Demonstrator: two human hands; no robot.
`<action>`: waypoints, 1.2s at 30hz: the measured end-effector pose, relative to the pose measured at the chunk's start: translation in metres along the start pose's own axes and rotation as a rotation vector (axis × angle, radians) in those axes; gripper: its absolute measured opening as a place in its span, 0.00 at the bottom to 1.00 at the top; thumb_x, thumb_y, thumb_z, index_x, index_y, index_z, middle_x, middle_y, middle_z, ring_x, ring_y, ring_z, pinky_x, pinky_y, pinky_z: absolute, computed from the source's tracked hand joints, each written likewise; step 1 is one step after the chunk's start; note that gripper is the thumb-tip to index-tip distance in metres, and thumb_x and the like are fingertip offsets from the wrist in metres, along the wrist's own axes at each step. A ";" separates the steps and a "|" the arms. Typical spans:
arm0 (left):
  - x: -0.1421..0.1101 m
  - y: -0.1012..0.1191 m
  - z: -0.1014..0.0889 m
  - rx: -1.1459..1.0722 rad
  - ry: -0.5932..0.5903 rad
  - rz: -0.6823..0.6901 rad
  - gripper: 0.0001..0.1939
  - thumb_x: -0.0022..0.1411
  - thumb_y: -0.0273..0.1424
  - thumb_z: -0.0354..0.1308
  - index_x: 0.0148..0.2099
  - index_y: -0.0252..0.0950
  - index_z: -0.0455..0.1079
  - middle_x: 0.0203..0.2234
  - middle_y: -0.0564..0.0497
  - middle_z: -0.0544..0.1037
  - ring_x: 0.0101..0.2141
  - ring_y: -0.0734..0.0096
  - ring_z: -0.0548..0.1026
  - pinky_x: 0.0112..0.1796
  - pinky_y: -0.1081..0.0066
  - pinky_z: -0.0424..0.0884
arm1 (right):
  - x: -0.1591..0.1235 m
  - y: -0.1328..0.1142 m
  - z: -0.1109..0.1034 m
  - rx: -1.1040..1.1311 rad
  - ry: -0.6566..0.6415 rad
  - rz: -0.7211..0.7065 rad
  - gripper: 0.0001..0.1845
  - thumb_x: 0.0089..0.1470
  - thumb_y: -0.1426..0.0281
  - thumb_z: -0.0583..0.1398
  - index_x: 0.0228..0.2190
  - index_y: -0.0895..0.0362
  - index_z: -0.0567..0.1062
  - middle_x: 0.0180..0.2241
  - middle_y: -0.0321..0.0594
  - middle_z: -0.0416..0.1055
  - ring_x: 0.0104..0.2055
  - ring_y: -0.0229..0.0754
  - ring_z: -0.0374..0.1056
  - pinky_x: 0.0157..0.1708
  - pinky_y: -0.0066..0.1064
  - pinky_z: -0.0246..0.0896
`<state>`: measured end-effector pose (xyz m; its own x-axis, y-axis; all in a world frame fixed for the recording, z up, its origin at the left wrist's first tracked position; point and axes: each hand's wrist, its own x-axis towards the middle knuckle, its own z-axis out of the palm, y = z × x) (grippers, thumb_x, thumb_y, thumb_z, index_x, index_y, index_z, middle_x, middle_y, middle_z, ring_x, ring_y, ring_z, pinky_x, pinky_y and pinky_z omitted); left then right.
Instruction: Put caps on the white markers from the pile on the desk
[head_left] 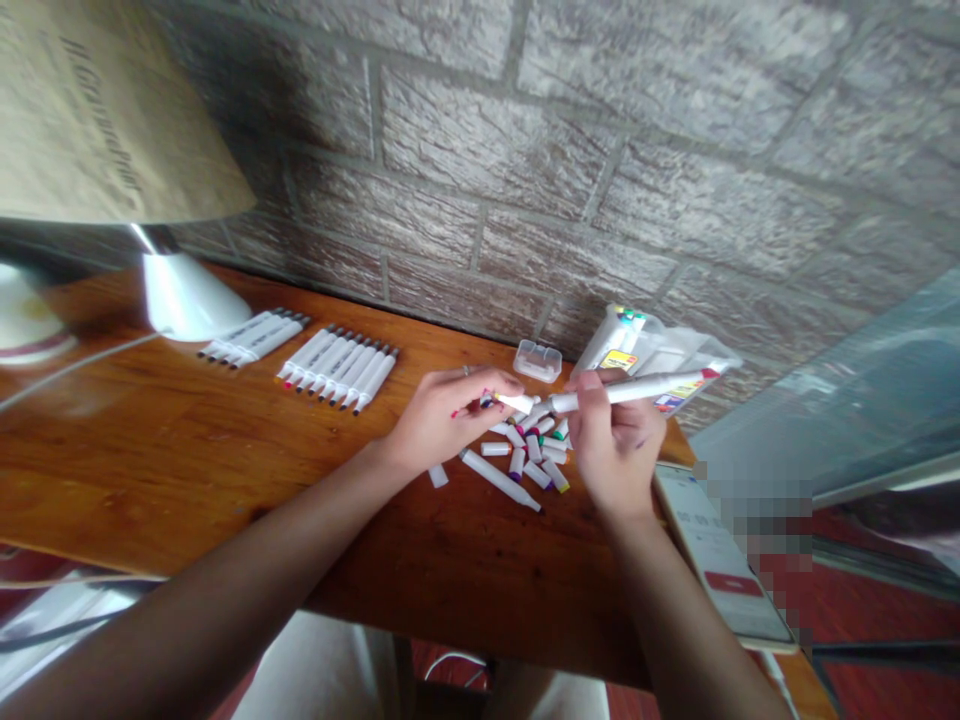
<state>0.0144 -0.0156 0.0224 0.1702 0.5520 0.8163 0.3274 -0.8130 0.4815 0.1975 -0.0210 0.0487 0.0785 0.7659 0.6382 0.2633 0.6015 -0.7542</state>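
My right hand (616, 440) grips a white marker (637, 388) with a red end pointing right; its left end has no cap on. Pinched in the fingers of my left hand (442, 412) is a white marker cap (517, 402), close to that bare end; I cannot tell whether they touch. Under the hands lies a pile of loose marker caps (534, 472) with ends in several colours. An uncapped marker (499, 480) rests on the table in front of the pile. Beside it, nearer my left wrist, sits a small whitish piece (438, 476).
Two rows of markers, one nearer (341, 370) and one farther (255, 337), lie left on the wooden table (315, 560). A lamp (187, 290) stands behind them. A small clear box (538, 362), a clear marker case (660, 345) and a phone (724, 560) are toward the right.
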 end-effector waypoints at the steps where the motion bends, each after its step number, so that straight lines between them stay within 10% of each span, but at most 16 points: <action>1: 0.000 0.000 0.000 -0.004 -0.001 -0.007 0.03 0.61 0.25 0.63 0.39 0.34 0.75 0.38 0.47 0.83 0.38 0.70 0.81 0.38 0.75 0.75 | 0.000 0.001 0.000 0.002 0.020 0.005 0.16 0.58 0.58 0.60 0.25 0.56 0.74 0.20 0.34 0.67 0.21 0.36 0.63 0.21 0.28 0.56; 12: 0.003 0.000 0.000 -0.072 0.033 -0.014 0.03 0.61 0.26 0.63 0.39 0.34 0.76 0.38 0.45 0.83 0.39 0.69 0.80 0.38 0.74 0.75 | 0.005 -0.003 0.000 0.102 0.174 0.078 0.20 0.59 0.54 0.59 0.24 0.56 0.72 0.16 0.31 0.63 0.16 0.32 0.57 0.17 0.26 0.50; 18: 0.007 -0.001 0.000 -0.040 0.078 0.062 0.07 0.58 0.28 0.67 0.41 0.35 0.78 0.38 0.45 0.82 0.39 0.69 0.79 0.39 0.72 0.75 | 0.010 -0.008 0.004 0.187 0.234 0.107 0.20 0.61 0.52 0.56 0.42 0.55 0.74 0.25 0.34 0.73 0.13 0.28 0.51 0.13 0.25 0.44; 36: 0.003 0.003 0.010 -0.494 -0.146 -0.382 0.09 0.65 0.32 0.59 0.44 0.32 0.72 0.39 0.43 0.82 0.37 0.69 0.81 0.39 0.71 0.78 | 0.012 -0.001 0.004 0.239 0.138 0.153 0.15 0.55 0.60 0.64 0.40 0.56 0.73 0.27 0.32 0.71 0.17 0.28 0.53 0.16 0.23 0.47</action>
<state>0.0255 -0.0148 0.0226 0.2628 0.8108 0.5230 -0.0711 -0.5243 0.8486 0.1941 -0.0115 0.0567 0.2340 0.8232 0.5173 0.0063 0.5308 -0.8475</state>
